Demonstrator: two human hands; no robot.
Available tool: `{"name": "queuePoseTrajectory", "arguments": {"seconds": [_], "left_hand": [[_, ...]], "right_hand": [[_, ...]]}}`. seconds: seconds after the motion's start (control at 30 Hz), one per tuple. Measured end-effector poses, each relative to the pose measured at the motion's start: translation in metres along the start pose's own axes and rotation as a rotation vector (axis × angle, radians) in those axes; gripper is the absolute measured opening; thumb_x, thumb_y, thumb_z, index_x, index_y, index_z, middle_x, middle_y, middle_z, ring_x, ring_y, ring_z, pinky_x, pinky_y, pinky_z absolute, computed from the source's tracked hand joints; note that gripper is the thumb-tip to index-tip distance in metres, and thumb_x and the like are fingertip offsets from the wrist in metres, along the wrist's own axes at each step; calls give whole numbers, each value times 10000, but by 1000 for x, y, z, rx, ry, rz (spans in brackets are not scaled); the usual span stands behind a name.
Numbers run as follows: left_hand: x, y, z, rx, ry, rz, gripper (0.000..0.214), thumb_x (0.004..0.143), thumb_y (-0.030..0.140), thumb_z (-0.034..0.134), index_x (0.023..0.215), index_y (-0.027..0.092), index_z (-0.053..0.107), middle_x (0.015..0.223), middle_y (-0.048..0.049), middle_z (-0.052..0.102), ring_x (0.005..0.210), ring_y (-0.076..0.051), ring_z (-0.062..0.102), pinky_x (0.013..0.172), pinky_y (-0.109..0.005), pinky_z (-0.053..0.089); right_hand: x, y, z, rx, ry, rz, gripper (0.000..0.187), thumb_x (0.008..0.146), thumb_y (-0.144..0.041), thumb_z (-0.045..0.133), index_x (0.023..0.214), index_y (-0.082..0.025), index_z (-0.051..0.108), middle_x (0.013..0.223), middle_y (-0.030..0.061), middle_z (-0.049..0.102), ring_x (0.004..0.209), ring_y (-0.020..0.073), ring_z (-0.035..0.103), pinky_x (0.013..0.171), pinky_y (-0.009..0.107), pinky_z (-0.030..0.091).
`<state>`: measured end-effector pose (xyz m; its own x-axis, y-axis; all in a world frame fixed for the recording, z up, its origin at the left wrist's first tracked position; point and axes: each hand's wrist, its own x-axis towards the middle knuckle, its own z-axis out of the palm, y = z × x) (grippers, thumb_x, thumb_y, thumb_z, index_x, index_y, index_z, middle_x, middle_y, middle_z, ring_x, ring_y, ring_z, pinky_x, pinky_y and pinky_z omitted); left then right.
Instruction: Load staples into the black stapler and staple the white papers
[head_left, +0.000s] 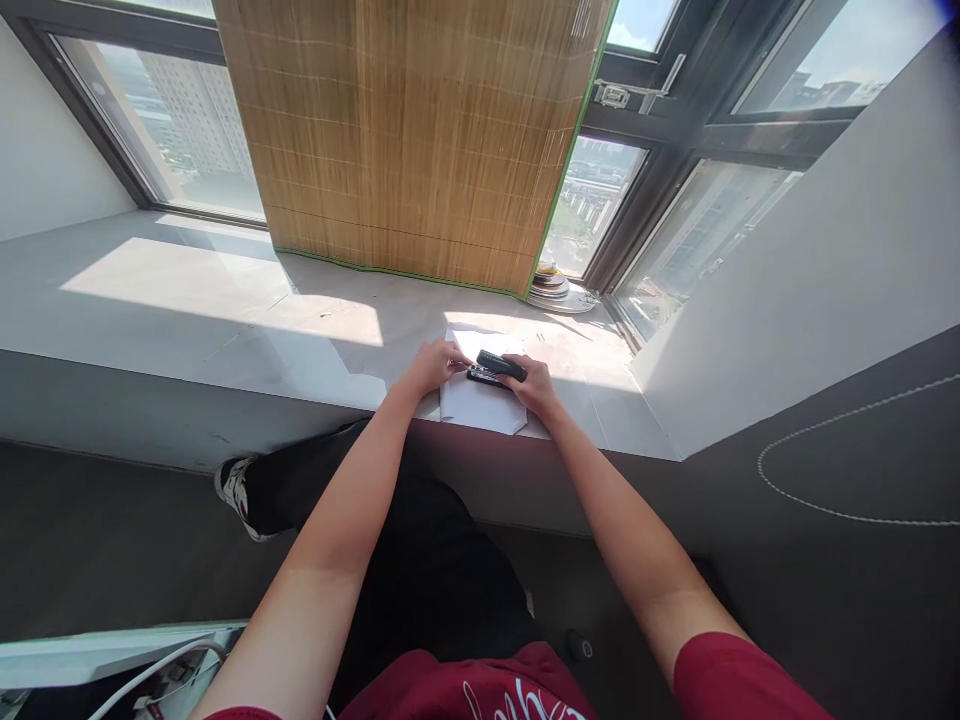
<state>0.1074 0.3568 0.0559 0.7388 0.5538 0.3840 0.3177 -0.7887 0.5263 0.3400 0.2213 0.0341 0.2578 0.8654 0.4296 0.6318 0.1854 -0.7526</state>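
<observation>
With the clock centred on the stapler [491, 366], the red shirt [457, 690] sat nearest at 6, white cable [161, 665] on a pale panel [82, 650] between 7 and 8. Black trousers [442, 570] between 6 and 7, one knee bent; black-and-white shoe [236, 495] at 8, by the wall under the sill.

Left hand [433, 368] at 9: fingers bent, thumb and fingertips [457, 358] bunched close together at the stapler's mouth. Couldn't tell if they pinched something small or just touched the metal; too small to read.

Right hand [535, 385] at 3: fingers wrapped round the stapler's back end, firm grasp, thumb side toward the body. Stapler was dark, lying roughly 9-to-3 between the two hands, top arm lifted off the base, mouth gaping toward the left fingertips. So: right fingers on it, left fingertips right at its front end.

White paper [480, 408] lay under the stapler, showing at 12 and 6, near edge around the sill's lip. Sill [225, 310] was pale, sunlit in patches.

Bead chain [795, 488] looped between 3 and 4. Farther: stacked plates [551, 288] between 1 and 2, brown slatted blind [412, 140] at 11, dark-framed windows [697, 225] at 10 and 2, buildings outside.
</observation>
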Motion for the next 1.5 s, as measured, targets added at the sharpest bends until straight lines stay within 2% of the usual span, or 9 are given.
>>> {"name": "queuePoseTrajectory", "arguments": {"seconds": [0.23, 0.37, 0.5, 0.73, 0.97, 1.07, 1.23, 1.37, 1.5], "left_hand": [[-11, -4, -21, -326, 13, -37, 120, 878, 299, 811, 951, 238, 884, 966, -82, 842, 920, -248, 758, 924, -419, 579], [-12, 3, -27, -417, -36, 69, 349, 782, 457, 930, 1052, 246, 864, 1040, -90, 840, 987, -263, 752, 944, -427, 564], [-6, 16, -21, -433, -82, 217, 453, 726, 476, 980, 1094, 253, 837, 1128, -95, 809, 1024, -256, 709, 928, -398, 559], [-4, 19, -14, -344, -100, 224, 447, 712, 398, 995, 1102, 263, 824, 1127, -92, 774, 1000, -253, 682, 926, -391, 554], [-3, 14, -10, -234, -54, 205, 282, 792, 346, 932, 1026, 255, 803, 1059, -61, 778, 1018, -252, 691, 951, -388, 547], [-2, 11, -4, -97, 86, 69, 176, 932, 356, 808, 1066, 245, 783, 1198, -91, 786, 1185, -298, 680, 1102, -459, 491], [-3, 7, 9, 274, 234, -467, 342, 990, 395, 708, 1227, 149, 716, 1342, -261, 698, 1315, -457, 598, 1092, -579, 470], [-3, 14, 14, 374, 135, -509, 346, 982, 389, 702, 1200, 120, 691, 1304, -293, 676, 1275, -464, 606, 1051, -552, 495], [-2, 25, 15, 359, 102, -546, 301, 1013, 286, 632, 1241, 93, 663, 1311, -291, 667, 1276, -428, 622, 1050, -492, 500]], "right_hand": [[-5, -8, -10, 236, 62, 34, 487, 739, -522, 891, 1111, -214, 828, 1125, 106, 814, 1082, 332, 750, 1042, 546, 587], [-11, -23, -16, 284, -54, -83, 468, 773, -581, 890, 1074, -227, 836, 1046, 85, 790, 1018, 298, 727, 958, 483, 602], [-12, -32, -16, 280, -182, -165, 511, 812, -649, 866, 1119, -242, 832, 1024, 82, 776, 976, 286, 708, 908, 459, 591], [-12, -32, -15, 235, -219, -166, 564, 827, -726, 823, 1150, -264, 824, 1055, 71, 782, 1000, 281, 703, 941, 458, 580], [-13, -26, -8, 198, -114, -108, 441, 798, -594, 874, 1087, -262, 845, 1018, 70, 801, 982, 287, 722, 922, 464, 602], [-10, -18, -5, 226, 54, -26, 463, 792, -551, 866, 1129, -235, 827, 1090, 82, 809, 1024, 300, 743, 956, 487, 616], [-6, 7, -29, 138, 391, 96, 490, 842, -543, 788, 1197, -204, 794, 1177, 113, 803, 1102, 335, 744, 1053, 582, 594], [-15, 35, -70, -49, 386, 93, 492, 855, -562, 744, 1186, -202, 790, 1205, 142, 797, 1165, 369, 720, 1119, 662, 526], [-25, 54, -95, -108, 254, 127, 510, 848, -565, 719, 1188, -193, 799, 1211, 148, 802, 1165, 370, 731, 1104, 621, 535]]}}
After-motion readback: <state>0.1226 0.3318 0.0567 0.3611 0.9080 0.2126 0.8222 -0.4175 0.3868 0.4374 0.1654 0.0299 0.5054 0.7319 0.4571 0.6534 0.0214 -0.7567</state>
